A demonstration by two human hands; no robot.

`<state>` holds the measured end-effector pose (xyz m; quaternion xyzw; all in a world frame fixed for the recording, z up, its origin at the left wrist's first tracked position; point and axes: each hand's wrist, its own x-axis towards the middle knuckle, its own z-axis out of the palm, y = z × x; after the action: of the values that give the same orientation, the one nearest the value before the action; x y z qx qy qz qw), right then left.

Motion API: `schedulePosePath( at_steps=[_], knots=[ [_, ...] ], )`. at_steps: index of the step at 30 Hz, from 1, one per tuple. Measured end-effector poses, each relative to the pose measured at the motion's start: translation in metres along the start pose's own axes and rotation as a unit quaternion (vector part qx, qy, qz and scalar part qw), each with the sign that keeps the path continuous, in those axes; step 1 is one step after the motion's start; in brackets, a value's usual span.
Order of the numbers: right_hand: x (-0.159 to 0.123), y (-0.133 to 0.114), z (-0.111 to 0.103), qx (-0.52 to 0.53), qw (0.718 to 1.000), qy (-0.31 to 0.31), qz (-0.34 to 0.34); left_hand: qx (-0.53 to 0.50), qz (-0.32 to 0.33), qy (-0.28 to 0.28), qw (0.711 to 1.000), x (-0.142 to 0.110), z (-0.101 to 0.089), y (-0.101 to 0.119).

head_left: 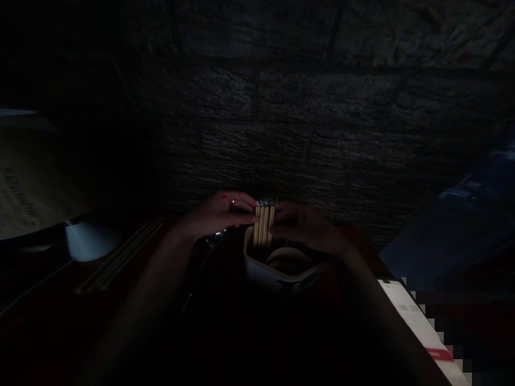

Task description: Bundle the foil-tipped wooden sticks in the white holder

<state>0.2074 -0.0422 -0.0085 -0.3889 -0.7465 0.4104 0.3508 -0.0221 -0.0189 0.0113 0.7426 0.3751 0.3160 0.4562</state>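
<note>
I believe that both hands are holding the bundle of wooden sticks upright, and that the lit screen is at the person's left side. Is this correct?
Not entirely: the lit screen is at the person's right side, as the head view shows. Both hands, left hand and right hand, are holding the bundle of wooden sticks upright.

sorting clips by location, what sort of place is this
Probably a table in a dim room, though darkness hides much: rough block wall behind, lit phone at right, open container in front.
</note>
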Motion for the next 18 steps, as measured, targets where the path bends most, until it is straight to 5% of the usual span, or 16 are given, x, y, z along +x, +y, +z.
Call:
schedulePosePath(
  at_steps=[18],
  knots=[
    [0.007, 0.007, 0.017, -0.031, 0.997, 0.06, -0.045, 0.08, -0.006, 0.0, 0.997, 0.004, 0.004, -0.001]
  ],
)
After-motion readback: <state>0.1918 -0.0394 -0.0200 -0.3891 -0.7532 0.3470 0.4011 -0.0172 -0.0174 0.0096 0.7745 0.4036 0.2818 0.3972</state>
